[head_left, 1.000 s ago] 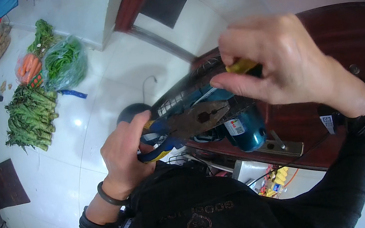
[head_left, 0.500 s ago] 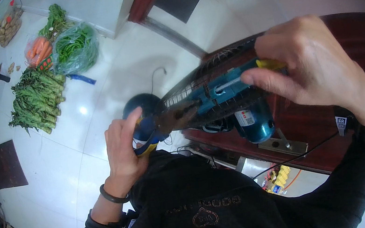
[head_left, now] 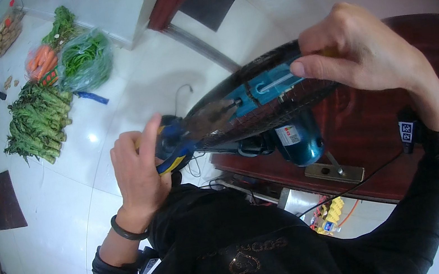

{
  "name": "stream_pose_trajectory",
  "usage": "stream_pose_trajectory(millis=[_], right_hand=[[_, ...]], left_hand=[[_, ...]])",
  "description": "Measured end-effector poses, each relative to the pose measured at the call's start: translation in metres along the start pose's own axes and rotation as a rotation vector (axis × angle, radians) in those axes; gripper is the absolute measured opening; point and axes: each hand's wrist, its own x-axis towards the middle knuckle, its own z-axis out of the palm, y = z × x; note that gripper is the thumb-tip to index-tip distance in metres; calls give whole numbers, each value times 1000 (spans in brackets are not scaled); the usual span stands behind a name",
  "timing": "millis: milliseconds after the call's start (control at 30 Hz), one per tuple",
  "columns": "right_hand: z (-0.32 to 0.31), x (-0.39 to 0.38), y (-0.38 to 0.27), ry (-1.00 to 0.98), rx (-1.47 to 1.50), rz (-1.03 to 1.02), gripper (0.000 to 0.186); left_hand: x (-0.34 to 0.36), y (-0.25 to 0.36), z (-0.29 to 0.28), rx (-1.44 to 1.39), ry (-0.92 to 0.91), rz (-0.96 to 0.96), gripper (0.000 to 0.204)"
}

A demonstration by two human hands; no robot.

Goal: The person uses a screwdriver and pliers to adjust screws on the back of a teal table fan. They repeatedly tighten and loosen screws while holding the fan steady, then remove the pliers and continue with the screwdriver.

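Note:
A standing electric fan with a teal motor housing (head_left: 307, 144) is in front of me, its black wire grille (head_left: 273, 116) seen nearly edge-on. My left hand (head_left: 135, 163) is closed around the blue and yellow handles of pliers (head_left: 211, 116), whose rusty jaws lie against the grille's rim. Beside the jaws, a teal clip piece (head_left: 251, 99) spans the rim. My right hand (head_left: 368, 49) grips a screwdriver (head_left: 278, 80); its metal shaft rests along the teal piece, pointing toward the pliers. The fingers mostly hide its handle. Whether the tip touches a screw is too small to tell.
Leafy green stems (head_left: 38, 121), bagged green vegetables (head_left: 84, 61), bagged carrots (head_left: 42, 61) and potatoes (head_left: 5, 35) lie on the tiled floor at the left. A dark red door (head_left: 390, 140) with a metal handle plate (head_left: 335, 172) stands behind the fan at right.
The pliers and my left hand have shifted slightly left, and the jaws have turned a little on the rim. My right hand has moved slightly up with the screwdriver.

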Motion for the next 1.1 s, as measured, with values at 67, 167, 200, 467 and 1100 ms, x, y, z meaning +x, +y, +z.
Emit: stream_pose_trajectory(millis=[67, 167, 200, 467, 1100], right_hand=[[3, 1, -1, 149, -76, -109, 27], [8, 0, -2, 222, -67, -99, 28], [9, 0, -1, 230, -41, -77, 28], [9, 2, 12, 119, 134, -1, 29], [21, 2, 27, 337, -357, -309, 32]], left_hand=[[3, -2, 0, 0, 11, 10, 92], [5, -4, 1, 8, 19, 23, 93], [6, -5, 2, 1, 11, 21, 94], [12, -12, 9, 12, 4, 39, 99], [11, 1, -1, -47, -204, 51, 108]])
